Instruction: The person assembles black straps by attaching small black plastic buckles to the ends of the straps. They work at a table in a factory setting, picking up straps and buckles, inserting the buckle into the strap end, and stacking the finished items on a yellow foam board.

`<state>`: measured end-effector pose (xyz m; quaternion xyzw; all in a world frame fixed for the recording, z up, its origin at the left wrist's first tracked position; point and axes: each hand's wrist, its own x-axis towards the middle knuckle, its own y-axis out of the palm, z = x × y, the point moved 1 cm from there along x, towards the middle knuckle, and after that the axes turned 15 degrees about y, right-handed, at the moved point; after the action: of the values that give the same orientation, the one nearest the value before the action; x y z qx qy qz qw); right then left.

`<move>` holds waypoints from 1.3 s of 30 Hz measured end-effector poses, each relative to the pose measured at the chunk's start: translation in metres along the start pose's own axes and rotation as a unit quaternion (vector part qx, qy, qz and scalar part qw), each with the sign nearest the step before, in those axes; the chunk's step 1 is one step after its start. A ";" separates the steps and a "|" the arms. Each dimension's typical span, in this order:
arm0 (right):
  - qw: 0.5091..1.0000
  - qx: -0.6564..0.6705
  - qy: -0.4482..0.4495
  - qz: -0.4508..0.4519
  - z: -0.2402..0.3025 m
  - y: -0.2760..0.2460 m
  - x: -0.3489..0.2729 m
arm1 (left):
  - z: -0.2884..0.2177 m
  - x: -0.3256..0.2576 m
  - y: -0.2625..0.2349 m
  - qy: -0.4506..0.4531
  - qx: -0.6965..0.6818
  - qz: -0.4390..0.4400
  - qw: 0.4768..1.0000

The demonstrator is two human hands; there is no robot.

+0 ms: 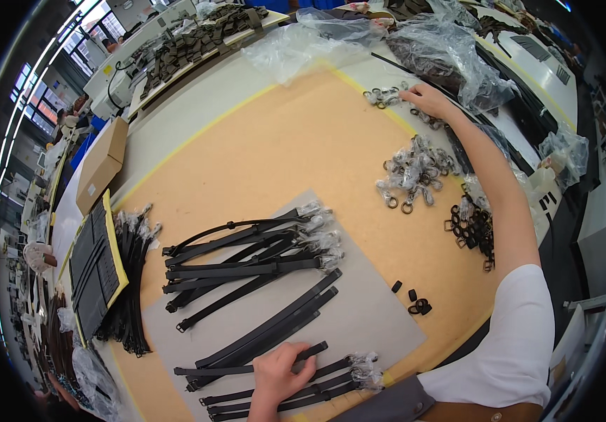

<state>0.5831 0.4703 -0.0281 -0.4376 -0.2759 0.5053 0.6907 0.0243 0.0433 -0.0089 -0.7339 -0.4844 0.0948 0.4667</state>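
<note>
Your left hand (284, 373): pinching black strap (222, 370), grey sheet's (387, 330) near edge, likely steadying it | your right hand (426, 98): at wrapped clasps (382, 96), tan mat's (268, 155) far-right edge, can't tell grip | clasps well off strap, likely against tangling

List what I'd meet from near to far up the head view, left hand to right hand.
Left hand on a black strap → small black loops → black buckles → larger pile of plastic-wrapped rings → right hand.
</note>
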 end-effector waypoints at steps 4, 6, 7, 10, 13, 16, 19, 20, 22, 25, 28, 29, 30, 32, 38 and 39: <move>0.997 0.053 0.014 0.063 0.016 -0.025 -0.015 | -0.001 0.002 0.000 0.003 -0.002 -0.009 1.000; 0.998 0.056 0.002 -0.017 0.023 -0.024 -0.003 | -0.002 0.002 -0.001 0.005 0.001 -0.007 1.000; 0.997 0.059 -0.001 -0.058 0.023 -0.021 0.002 | -0.001 0.003 -0.001 0.006 -0.002 -0.005 1.000; 0.988 0.078 -0.072 -0.114 0.034 0.010 0.016 | 0.001 0.003 -0.001 0.008 -0.006 0.000 1.000; 0.992 0.057 -0.057 -0.097 0.067 0.049 0.021 | 0.002 0.001 0.000 0.010 -0.008 -0.001 1.000; 0.995 -0.053 -0.035 -0.076 0.113 0.083 -0.005 | -0.002 -0.002 -0.003 -0.007 -0.003 -0.006 1.000; 0.979 0.012 -0.159 -0.126 0.090 0.084 -0.005 | 0.005 -0.001 -0.004 0.011 -0.033 -0.002 0.999; 0.977 0.014 -0.182 -0.106 0.093 0.080 -0.013 | 0.005 -0.001 -0.005 0.012 -0.032 -0.005 0.999; 0.973 0.036 -0.226 -0.037 0.101 0.076 -0.040 | 0.001 -0.007 -0.008 0.018 -0.034 -0.007 0.999; 0.968 0.049 -0.223 0.101 0.094 0.051 -0.081 | -0.002 -0.006 -0.008 0.009 -0.033 -0.006 0.999; 0.955 0.045 -0.224 0.189 0.087 0.031 -0.119 | -0.001 -0.008 -0.008 0.028 -0.024 -0.015 0.999; 0.959 0.019 -0.217 0.183 0.086 0.024 -0.128 | -0.001 -0.008 -0.007 0.030 -0.020 -0.016 0.999; 0.962 -0.007 -0.210 0.177 0.086 0.016 -0.137 | -0.001 -0.008 -0.008 0.031 -0.017 -0.017 0.999; 0.963 -0.045 -0.234 0.126 0.102 0.004 -0.169 | 0.000 -0.011 -0.007 0.033 -0.009 -0.027 0.999; 0.848 -0.142 -0.510 0.007 0.120 0.008 -0.293 | 0.004 -0.022 -0.002 0.028 -0.013 -0.035 0.999; 0.865 -0.131 -0.484 -0.004 0.113 0.014 -0.292 | 0.004 -0.024 -0.001 0.035 -0.008 -0.032 0.999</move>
<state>0.3856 0.2342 0.0299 -0.2236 -0.6408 0.6100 0.4090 0.0090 0.0270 -0.0175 -0.7247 -0.4917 0.0504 0.4801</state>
